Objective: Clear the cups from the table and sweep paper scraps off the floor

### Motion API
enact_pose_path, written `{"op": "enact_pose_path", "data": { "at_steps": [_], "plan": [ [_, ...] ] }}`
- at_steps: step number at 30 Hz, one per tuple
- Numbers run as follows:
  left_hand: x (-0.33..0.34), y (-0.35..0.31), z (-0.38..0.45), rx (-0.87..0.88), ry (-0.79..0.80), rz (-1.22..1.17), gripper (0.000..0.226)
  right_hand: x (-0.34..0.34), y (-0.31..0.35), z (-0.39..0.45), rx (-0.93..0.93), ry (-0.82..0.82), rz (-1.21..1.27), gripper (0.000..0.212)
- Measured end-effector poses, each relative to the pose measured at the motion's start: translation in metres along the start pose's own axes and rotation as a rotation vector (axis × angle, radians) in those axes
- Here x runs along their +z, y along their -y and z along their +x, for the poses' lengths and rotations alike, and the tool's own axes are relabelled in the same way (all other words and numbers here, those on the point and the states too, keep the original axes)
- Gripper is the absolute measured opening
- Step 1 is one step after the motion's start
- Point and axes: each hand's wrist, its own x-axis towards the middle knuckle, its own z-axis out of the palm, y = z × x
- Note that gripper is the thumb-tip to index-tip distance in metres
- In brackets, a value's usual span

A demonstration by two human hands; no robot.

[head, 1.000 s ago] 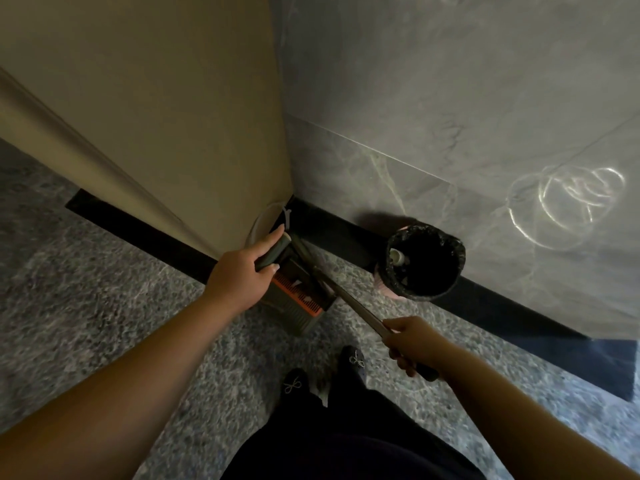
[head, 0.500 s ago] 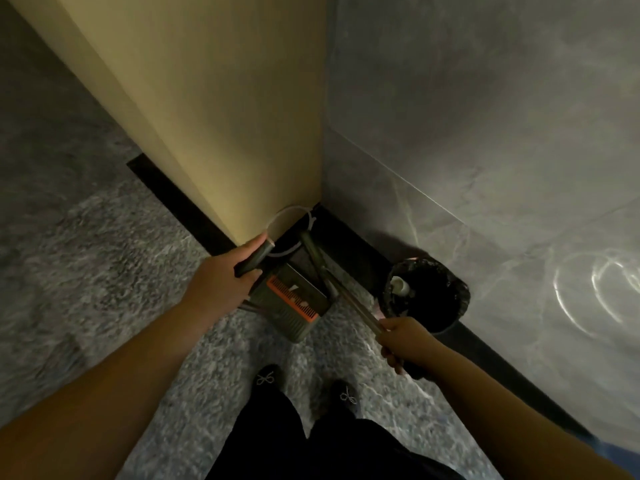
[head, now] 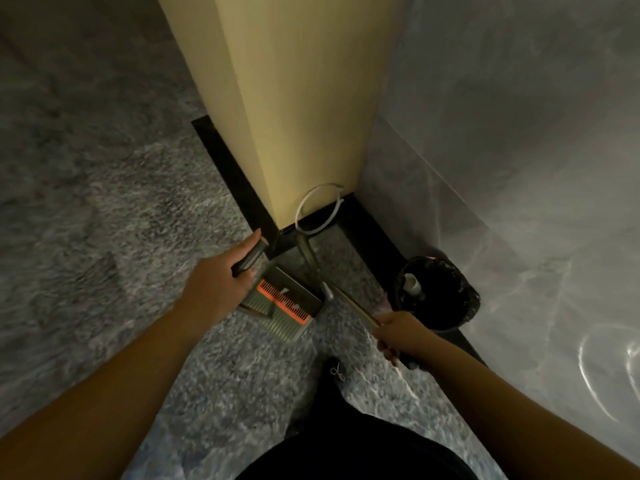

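My left hand (head: pixel 221 287) grips the dark handle of a grey dustpan (head: pixel 282 306) with an orange comb strip, held low over the speckled floor near the corner. My right hand (head: pixel 398 336) grips the long thin handle of a broom (head: pixel 332 289), which slants up-left toward the corner, its dark head by the black skirting. A black-lined trash bin (head: pixel 438 292) stands against the wall to the right of the broom; a pale cup (head: pixel 412 284) lies inside it. No paper scraps are plainly visible on the floor.
A tan wooden panel (head: pixel 298 109) meets a grey marble wall (head: pixel 519 150) in the corner ahead. A white cable loop (head: pixel 317 209) hangs at the panel's base above the black skirting. My shoe (head: pixel 337 372) and dark trousers are at the bottom.
The view has swung so the corner and panel sit more central. Both hands keep their grip; the dustpan and broom stay low by the corner, and the bin now lies further right.
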Motion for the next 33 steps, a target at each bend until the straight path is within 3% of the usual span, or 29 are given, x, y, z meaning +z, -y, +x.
{"op": "enact_pose_path", "data": {
  "at_steps": [4, 10, 14, 18, 24, 33],
  "plan": [
    [-0.012, 0.018, -0.063, -0.145, -0.056, -0.042, 0.069, 0.032, -0.007, -0.014, -0.008, 0.025, -0.083, 0.008],
    [-0.032, 0.035, -0.158, -0.331, -0.232, 0.048, 0.072, 0.078, -0.003, -0.025, -0.072, 0.087, -0.222, 0.028],
    [-0.034, 0.05, -0.205, -0.502, -0.32, 0.007, 0.069, 0.096, 0.017, -0.02, -0.156, 0.129, -0.364, 0.016],
    [-0.032, 0.054, -0.247, -0.615, -0.421, -0.03, 0.066, 0.111, 0.041, -0.011, -0.214, 0.189, -0.551, 0.033],
    [-0.033, 0.058, -0.309, -0.862, -0.607, -0.066, 0.064, 0.145, 0.072, -0.01, -0.251, 0.359, -0.683, 0.012],
    [-0.056, 0.082, -0.393, -1.102, -0.865, -0.067, 0.067, 0.261, 0.114, -0.028, -0.3, 0.462, -0.809, 0.025]
  ]
}}
